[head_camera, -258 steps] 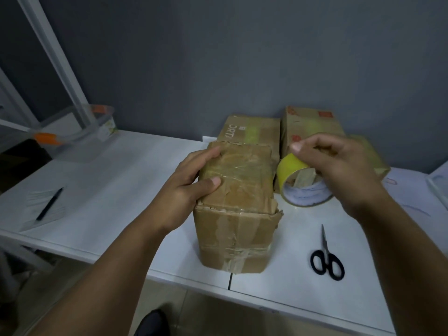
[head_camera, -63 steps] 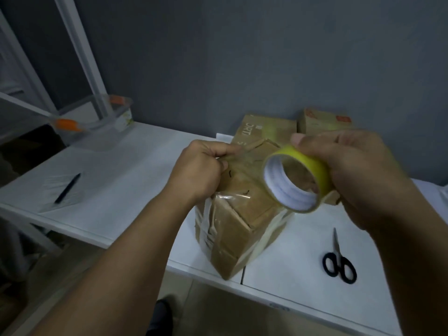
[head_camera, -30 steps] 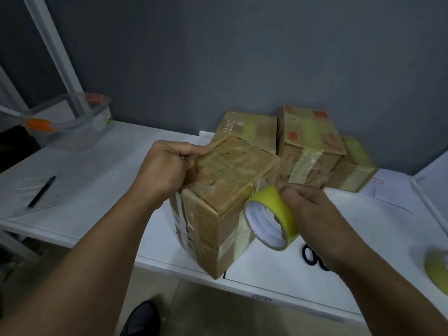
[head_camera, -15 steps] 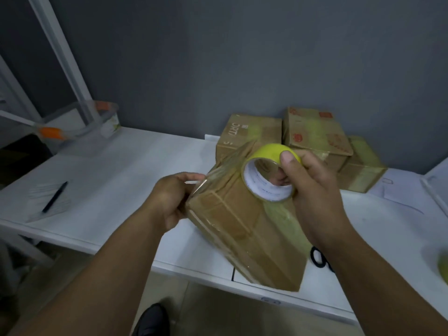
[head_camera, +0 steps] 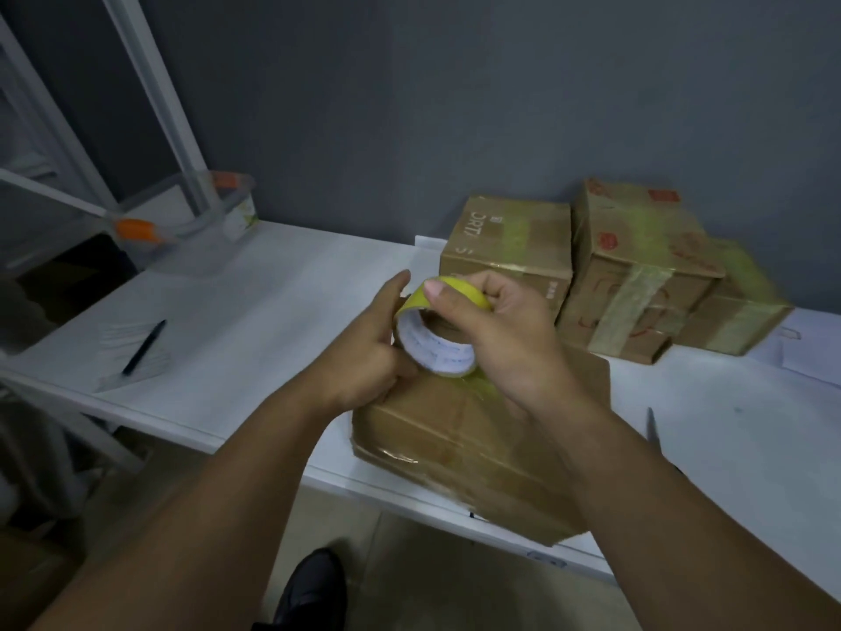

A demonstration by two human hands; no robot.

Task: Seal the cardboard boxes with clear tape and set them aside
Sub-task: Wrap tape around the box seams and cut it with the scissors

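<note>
- Cardboard box (head_camera: pixel 459 448) now lies on a broad face at the near edge of the worktop (head_camera: pixel 255 321), one corner overhanging; half a second ago it was tipped up on an edge between the hands.
- Means: the wrap has gone round another face, and this looks like a late pass. Clear film shows glossy along the near-left edge of the box. Cut and press-down are not yet done, by my read.
- Tape roll (head_camera: pixel 437 330) sits on edge on the box top, touching it, with a short run of tape from roll to cardboard. A second ago it was down at the box's right side.
- Right hand (head_camera: pixel 500 343) grips the roll: fingers (head_camera: pixel 432 291) curled over the yellow outer rim, more tucked behind it. Thumb position I cannot tell.
- Left hand (head_camera: pixel 364 352) is at the box's far-left top corner, just beside the roll: lower fingers curled in against the box, upper ones extended along the roll. Whether it pins the tape end or only steadies the box, I cannot tell.
- Scissors (head_camera: pixel 651 430): only a blade tip shows right of the right forearm, rest hidden. Needed next for the cut.
- Pen (head_camera: pixel 144 346) on paper, well apart to the left.
- Sealed boxes (head_camera: pixel 637 271) are stacked at the back against the wall, where this one likely goes.
- Risk: overhanging corner; a hard pull on the tape could drag the box off the worktop.
</note>
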